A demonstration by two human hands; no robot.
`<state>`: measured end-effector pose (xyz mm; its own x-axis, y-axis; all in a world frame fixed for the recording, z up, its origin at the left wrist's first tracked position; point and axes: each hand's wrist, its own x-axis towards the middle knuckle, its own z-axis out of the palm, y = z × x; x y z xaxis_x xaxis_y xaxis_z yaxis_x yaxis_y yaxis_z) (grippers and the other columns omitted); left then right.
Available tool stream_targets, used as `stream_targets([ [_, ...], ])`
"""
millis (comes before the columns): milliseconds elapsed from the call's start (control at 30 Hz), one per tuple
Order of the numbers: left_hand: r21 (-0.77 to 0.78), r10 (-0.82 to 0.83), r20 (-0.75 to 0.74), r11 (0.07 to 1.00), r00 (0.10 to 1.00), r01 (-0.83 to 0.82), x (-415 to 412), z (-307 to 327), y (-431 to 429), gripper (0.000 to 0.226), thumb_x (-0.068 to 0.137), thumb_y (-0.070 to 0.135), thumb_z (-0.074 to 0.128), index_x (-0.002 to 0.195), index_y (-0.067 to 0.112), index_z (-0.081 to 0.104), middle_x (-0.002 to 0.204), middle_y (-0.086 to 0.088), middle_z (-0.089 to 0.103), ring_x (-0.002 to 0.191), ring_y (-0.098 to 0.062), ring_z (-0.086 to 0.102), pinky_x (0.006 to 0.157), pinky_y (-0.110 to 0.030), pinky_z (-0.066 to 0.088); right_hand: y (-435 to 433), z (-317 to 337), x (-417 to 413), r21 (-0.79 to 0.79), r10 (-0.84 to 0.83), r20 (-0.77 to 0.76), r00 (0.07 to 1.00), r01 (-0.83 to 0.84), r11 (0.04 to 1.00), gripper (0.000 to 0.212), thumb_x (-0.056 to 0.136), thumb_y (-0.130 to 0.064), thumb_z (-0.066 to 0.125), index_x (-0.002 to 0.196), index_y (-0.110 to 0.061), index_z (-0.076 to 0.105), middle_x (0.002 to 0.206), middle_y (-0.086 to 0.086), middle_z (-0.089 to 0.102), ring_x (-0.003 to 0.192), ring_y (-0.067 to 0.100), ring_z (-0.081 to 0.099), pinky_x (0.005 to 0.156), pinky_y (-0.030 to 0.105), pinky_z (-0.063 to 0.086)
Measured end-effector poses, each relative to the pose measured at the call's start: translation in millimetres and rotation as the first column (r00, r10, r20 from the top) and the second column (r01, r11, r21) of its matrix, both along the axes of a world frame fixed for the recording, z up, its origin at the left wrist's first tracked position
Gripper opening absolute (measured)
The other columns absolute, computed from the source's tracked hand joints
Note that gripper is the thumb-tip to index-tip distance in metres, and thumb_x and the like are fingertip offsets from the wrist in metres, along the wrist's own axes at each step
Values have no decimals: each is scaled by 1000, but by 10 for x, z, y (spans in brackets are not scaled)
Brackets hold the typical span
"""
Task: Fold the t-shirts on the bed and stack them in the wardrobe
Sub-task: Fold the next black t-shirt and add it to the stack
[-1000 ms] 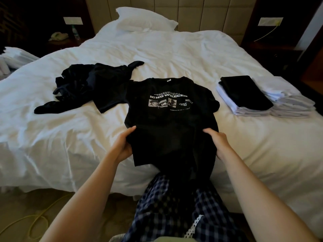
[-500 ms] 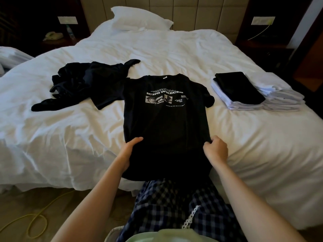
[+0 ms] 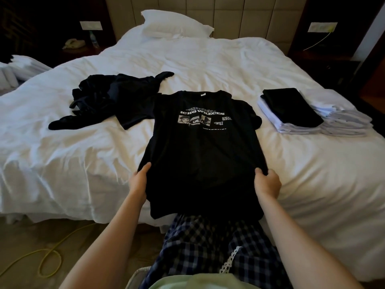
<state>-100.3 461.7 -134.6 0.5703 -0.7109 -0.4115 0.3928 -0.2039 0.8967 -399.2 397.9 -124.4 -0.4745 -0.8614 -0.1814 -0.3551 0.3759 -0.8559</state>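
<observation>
A black t-shirt (image 3: 205, 147) with a white print lies face up on the white bed (image 3: 208, 65), its hem hanging over the near edge. My left hand (image 3: 138, 185) grips its left side low down, and my right hand (image 3: 267, 183) grips the right side at the same height. A heap of unfolded dark t-shirts (image 3: 116, 99) lies to the left of it. On the right stands a stack of folded shirts (image 3: 291, 113), white ones with a black one on top.
A second pile of folded white shirts (image 3: 345, 119) sits beside the stack. A pillow (image 3: 175, 24) lies at the headboard. A yellow cable (image 3: 48, 259) loops on the floor at left. Dark nightstands flank the bed. No wardrobe is in view.
Both hands have slid down the shirt's sides toward the hem and pulled it flat toward me. My right hand went from lying open on the cloth to clenching it.
</observation>
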Motion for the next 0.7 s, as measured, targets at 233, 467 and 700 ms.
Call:
stream_targets([
  [233,151,8,370,986,929,-69,102,-104,70,41,94,30,55,128,6,50,115,-12,59,108,-31,57,87,-38,46,82,-25,-4,57,-101,13,995,100,993,37,91,-21,59,123,-4,54,119,17,60,106,39,58,88,43,47],
  [467,64,43,403,995,914,-75,117,-134,137,39,94,30,55,125,8,57,114,-15,63,104,-31,60,87,-41,49,65,19,63,-55,-155,35,987,157,986,25,91,-16,54,113,-6,59,109,16,64,99,38,60,83,43,49],
  [700,384,-221,522,923,824,5,212,-209,250,35,92,26,54,122,7,53,106,-12,61,96,-30,58,79,-38,48,110,-39,51,29,-159,-80,984,162,986,35,87,-6,55,122,-2,52,118,24,59,107,44,57,89,47,46],
])
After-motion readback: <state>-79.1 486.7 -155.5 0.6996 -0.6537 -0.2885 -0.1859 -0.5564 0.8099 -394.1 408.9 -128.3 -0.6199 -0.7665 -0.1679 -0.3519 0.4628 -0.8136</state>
